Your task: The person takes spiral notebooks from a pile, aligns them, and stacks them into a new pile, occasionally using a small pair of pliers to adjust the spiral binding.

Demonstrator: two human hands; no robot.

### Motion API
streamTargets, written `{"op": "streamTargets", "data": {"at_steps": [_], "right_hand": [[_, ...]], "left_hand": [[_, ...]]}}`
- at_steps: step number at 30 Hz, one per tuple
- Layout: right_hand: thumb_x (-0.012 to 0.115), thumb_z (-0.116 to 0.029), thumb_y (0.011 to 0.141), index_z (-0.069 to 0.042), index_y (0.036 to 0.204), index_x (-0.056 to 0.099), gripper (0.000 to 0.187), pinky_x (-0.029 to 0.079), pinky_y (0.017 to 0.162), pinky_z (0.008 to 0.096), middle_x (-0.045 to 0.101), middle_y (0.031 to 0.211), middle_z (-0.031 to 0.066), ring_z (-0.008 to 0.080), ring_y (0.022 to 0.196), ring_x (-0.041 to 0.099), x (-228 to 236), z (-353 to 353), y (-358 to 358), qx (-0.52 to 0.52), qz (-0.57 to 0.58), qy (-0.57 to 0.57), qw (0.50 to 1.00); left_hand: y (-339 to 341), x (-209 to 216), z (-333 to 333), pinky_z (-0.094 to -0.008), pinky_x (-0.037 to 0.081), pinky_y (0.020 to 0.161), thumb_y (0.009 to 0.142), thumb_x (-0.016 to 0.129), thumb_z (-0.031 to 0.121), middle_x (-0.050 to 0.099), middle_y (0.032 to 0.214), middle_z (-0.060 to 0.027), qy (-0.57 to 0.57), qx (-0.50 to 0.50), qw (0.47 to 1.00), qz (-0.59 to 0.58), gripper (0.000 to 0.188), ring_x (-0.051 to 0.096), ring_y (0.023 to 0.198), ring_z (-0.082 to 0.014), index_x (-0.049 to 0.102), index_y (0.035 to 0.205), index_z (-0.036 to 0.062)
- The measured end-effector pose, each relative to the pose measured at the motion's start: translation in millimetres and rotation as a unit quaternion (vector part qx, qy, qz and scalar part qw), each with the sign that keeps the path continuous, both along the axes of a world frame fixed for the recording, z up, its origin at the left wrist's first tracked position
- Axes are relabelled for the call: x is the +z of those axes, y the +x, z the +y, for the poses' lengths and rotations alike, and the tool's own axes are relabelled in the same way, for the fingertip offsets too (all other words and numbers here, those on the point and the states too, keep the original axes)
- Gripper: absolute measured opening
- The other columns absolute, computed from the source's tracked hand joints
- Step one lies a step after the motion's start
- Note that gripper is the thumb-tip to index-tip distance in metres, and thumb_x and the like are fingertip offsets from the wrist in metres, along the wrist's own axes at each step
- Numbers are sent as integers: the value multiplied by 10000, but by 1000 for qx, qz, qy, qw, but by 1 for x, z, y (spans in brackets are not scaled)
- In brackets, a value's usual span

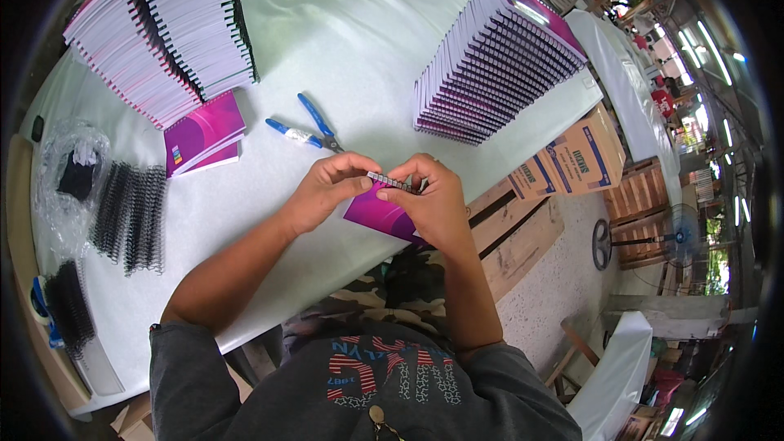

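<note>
A purple-covered notebook [377,213] is held upright near the table's front edge, its bound edge upward with dark wire coil loops along it. My left hand [333,188] pinches the left end of that edge between thumb and fingers. At the other end my right hand [429,196] grips the notebook, thumb pressed on the coil. Just beyond my hands lie blue-handled pliers [314,124], their jaws pointing toward my fingers. Left of my left hand, purple notebooks [204,135] lie by a tall stack of unbound-looking booklets [175,33].
A tall stack of coil-bound notebooks [498,57] stands at the far right. Loose black coils [129,216] and clear plastic wrap [73,175] lie on the left, with more dark coils [69,306] nearer. Cardboard boxes [576,159] and a fan [682,234] are off to the right.
</note>
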State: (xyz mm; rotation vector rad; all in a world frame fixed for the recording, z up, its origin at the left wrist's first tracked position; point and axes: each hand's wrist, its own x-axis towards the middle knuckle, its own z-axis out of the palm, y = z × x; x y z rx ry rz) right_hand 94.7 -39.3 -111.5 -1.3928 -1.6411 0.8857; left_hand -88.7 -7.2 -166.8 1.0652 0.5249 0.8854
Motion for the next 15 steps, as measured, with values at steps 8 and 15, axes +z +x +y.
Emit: {"op": "streamTargets", "data": {"at_steps": [8,15], "right_hand": [[753,-88,656,-40,841,600,245,434,618,324,606,792,86,228,687,558,7,-10,-9,-5,-95,0,995],[753,-102,663,-49,843,607,238,446,645,344,607,804,91,251,738,579,5,-14,-7,18,-85,-8,996]], "left_hand": [[-3,-3,1,-241,430,792,805,590,1,585,906,-7,-19,-24,1000,-5,123,535,854,-79,570,910,63],[-2,-5,1,-220,442,680,770,600,-60,576,798,7,20,-1,1000,-14,136,536,744,-58,555,826,55]]}}
